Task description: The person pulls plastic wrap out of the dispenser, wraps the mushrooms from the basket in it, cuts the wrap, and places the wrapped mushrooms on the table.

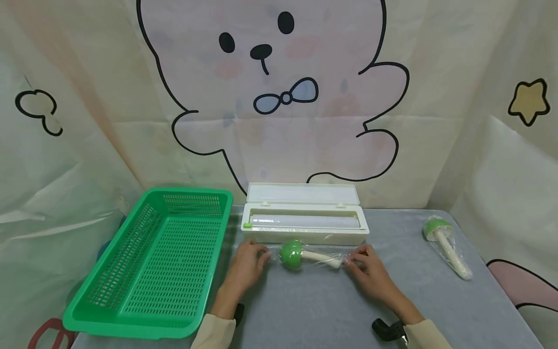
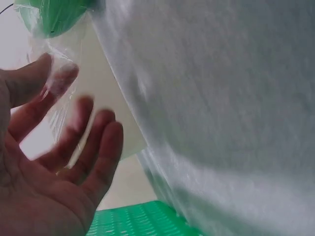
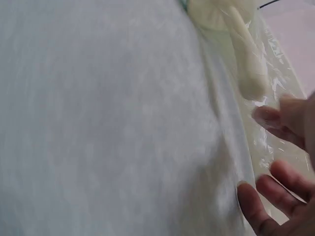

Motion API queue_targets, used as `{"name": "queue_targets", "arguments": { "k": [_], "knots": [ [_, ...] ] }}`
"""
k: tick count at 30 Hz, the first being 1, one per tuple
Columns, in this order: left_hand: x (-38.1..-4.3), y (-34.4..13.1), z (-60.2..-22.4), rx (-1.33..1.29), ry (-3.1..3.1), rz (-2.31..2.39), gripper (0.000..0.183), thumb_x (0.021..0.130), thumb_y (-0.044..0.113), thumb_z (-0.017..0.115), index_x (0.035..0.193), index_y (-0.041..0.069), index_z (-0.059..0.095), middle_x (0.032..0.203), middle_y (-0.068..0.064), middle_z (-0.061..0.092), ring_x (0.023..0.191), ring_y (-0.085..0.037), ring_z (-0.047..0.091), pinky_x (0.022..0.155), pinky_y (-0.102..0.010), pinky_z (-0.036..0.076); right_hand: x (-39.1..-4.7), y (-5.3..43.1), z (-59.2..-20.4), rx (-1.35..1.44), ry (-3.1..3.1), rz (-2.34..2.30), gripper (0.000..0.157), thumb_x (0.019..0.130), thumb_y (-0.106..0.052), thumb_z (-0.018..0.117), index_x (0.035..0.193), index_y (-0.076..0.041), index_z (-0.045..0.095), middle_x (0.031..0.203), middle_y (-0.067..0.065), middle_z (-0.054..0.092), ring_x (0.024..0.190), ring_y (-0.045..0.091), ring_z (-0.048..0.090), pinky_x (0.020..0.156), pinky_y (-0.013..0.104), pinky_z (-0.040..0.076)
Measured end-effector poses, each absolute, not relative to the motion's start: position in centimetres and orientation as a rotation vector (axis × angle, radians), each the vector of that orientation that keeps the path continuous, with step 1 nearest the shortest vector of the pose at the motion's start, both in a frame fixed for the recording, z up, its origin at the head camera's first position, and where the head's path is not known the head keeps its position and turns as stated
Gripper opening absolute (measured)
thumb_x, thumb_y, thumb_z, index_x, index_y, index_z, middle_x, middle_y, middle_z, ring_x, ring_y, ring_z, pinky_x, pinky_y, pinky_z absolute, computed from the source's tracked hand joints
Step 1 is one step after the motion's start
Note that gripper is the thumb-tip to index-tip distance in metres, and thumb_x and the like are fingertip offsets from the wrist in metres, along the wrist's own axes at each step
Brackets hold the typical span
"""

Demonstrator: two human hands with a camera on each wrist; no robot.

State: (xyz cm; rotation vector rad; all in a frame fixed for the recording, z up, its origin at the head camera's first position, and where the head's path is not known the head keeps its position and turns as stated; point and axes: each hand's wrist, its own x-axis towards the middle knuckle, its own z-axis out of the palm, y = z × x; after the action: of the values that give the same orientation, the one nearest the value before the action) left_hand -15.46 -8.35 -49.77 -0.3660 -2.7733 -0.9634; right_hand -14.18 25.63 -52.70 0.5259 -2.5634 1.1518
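A toy mushroom with a green cap and pale stem (image 1: pixel 291 255) lies sideways between my hands, wrapped in clear plastic film (image 2: pixel 61 54). At the cap end, my left hand (image 1: pixel 247 264) pinches the film between thumb and forefinger, its other fingers loosely bent. Beyond the stem's tip, the film's other end is pinched by my right hand (image 1: pixel 369 271). Just behind the mushroom stands a white cling film dispenser (image 1: pixel 305 237) with its lid raised, a roll visible inside and a small green slider at its left.
A green plastic basket (image 1: pixel 212 271) occupies the table's left side. Over at the right lies a second film-wrapped mushroom (image 1: pixel 445 245). Red handles (image 1: pixel 51 332) show at the lower left. A printed cloth (image 1: pixel 331 140) hangs behind the grey-covered table (image 1: pixel 305 310).
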Motion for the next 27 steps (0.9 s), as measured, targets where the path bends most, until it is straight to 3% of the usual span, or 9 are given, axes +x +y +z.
{"name": "queue_targets", "arguments": {
  "k": [4, 7, 11, 15, 18, 21, 24, 27],
  "knots": [
    [-15.6, -8.2, -49.6, -0.226, -2.674, -1.267, 0.014, 0.096, 0.015, 0.072, 0.088, 0.003, 0.074, 0.106, -0.015, 0.059, 0.094, -0.030, 0.061, 0.080, -0.046, 0.054, -14.4, 25.4, -52.1, 0.367, -2.515, 1.302, 0.012, 0.095, 0.003, 0.067, 0.087, -0.004, 0.074, 0.112, 0.019, 0.059, 0.104, 0.023, 0.058, 0.077, 0.019, 0.055],
    [-15.7, -8.0, -49.4, -0.120, -2.570, -1.536, 0.020, 0.098, 0.015, 0.069, 0.086, 0.000, 0.074, 0.106, -0.017, 0.064, 0.096, -0.033, 0.066, 0.082, -0.047, 0.056, -14.7, 25.2, -51.3, 0.199, -2.516, 1.421, 0.012, 0.098, -0.003, 0.066, 0.093, 0.002, 0.076, 0.117, 0.022, 0.065, 0.109, 0.018, 0.060, 0.080, 0.012, 0.050],
    [-16.0, -7.4, -49.0, 0.039, -2.437, -1.744, 0.021, 0.097, 0.017, 0.071, 0.089, -0.002, 0.077, 0.091, -0.010, 0.073, 0.088, -0.025, 0.068, 0.074, -0.037, 0.056, -15.2, 24.8, -50.3, -0.057, -2.479, 1.635, 0.023, 0.099, -0.015, 0.069, 0.105, 0.007, 0.074, 0.105, 0.015, 0.073, 0.090, 0.002, 0.064, 0.074, 0.017, 0.053],
    [-16.3, -6.7, -48.4, 0.264, -2.275, -1.837, 0.019, 0.088, 0.015, 0.081, 0.090, -0.003, 0.075, 0.082, -0.009, 0.073, 0.074, -0.018, 0.068, 0.063, -0.029, 0.054, -15.8, 24.4, -49.4, -0.262, -2.381, 1.839, 0.037, 0.095, -0.020, 0.075, 0.111, 0.010, 0.061, 0.086, 0.005, 0.074, 0.072, 0.004, 0.065, 0.067, 0.027, 0.058],
    [-16.5, -6.2, -48.2, 0.439, -2.130, -1.952, 0.033, 0.083, 0.010, 0.085, 0.103, -0.008, 0.065, 0.080, -0.012, 0.073, 0.068, -0.017, 0.069, 0.061, -0.030, 0.056, -16.1, 24.3, -48.9, -0.364, -2.348, 1.939, 0.043, 0.093, -0.018, 0.077, 0.116, 0.009, 0.054, 0.079, -0.001, 0.072, 0.067, 0.006, 0.064, 0.065, 0.026, 0.058],
    [-16.6, -6.0, -48.0, 0.569, -1.965, -2.169, 0.046, 0.084, 0.003, 0.081, 0.118, -0.013, 0.056, 0.086, -0.015, 0.072, 0.067, -0.016, 0.069, 0.065, -0.031, 0.059, -16.4, 24.3, -48.4, -0.402, -2.371, 1.997, 0.044, 0.094, -0.017, 0.076, 0.120, 0.013, 0.058, 0.078, -0.004, 0.071, 0.066, 0.005, 0.061, 0.063, 0.024, 0.056],
    [-16.7, -6.0, -47.8, 0.623, -1.851, -2.357, 0.038, 0.087, -0.002, 0.077, 0.117, -0.017, 0.061, 0.092, -0.016, 0.072, 0.070, -0.015, 0.070, 0.069, -0.030, 0.060, -16.6, 24.3, -47.8, -0.373, -2.382, 2.015, 0.038, 0.095, -0.014, 0.074, 0.118, 0.015, 0.063, 0.081, -0.004, 0.069, 0.068, 0.006, 0.059, 0.064, 0.024, 0.056],
    [-17.0, -6.1, -47.6, 0.619, -1.858, -2.399, 0.021, 0.089, -0.002, 0.075, 0.107, -0.012, 0.072, 0.094, -0.015, 0.071, 0.073, -0.014, 0.069, 0.068, -0.026, 0.059, -16.9, 24.4, -47.4, -0.310, -2.370, 1.993, 0.038, 0.096, -0.015, 0.073, 0.119, 0.014, 0.065, 0.086, -0.003, 0.069, 0.073, 0.006, 0.061, 0.068, 0.026, 0.057]
  ]
}}
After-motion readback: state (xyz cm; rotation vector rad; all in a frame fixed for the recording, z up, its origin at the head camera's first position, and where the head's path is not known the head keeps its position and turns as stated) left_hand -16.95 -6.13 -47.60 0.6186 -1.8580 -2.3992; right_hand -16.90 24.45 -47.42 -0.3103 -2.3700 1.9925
